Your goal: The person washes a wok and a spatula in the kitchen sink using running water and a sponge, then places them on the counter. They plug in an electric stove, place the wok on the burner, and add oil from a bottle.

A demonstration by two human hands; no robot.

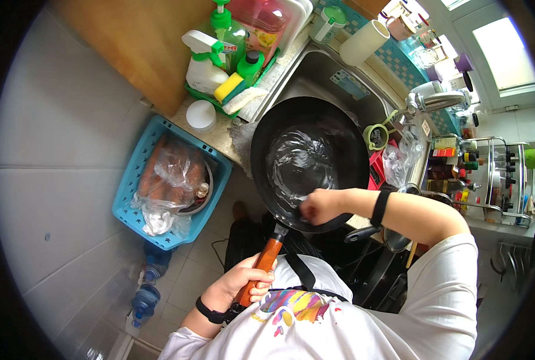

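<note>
A black wok (310, 164) with water swirling in it lies across the near edge of a steel sink (321, 67). My left hand (251, 279) is closed around its reddish wooden handle (266, 258), close to my body. Inside the wok, near its lower right side, my right hand (324, 207) is curled at the water; it is blurred, and whether its fingers hold something cannot be told. A grey mesh cloth (244, 141) hangs at the counter edge beside the wok's left rim.
Left of the wok stands a blue basket (170, 180) with bagged food. Cleaning bottles and a sponge (229, 88) fill a green tray above. On the right are a green strainer (376, 137), a red container (375, 171), a faucet (414, 105) and a glass lid (398, 236).
</note>
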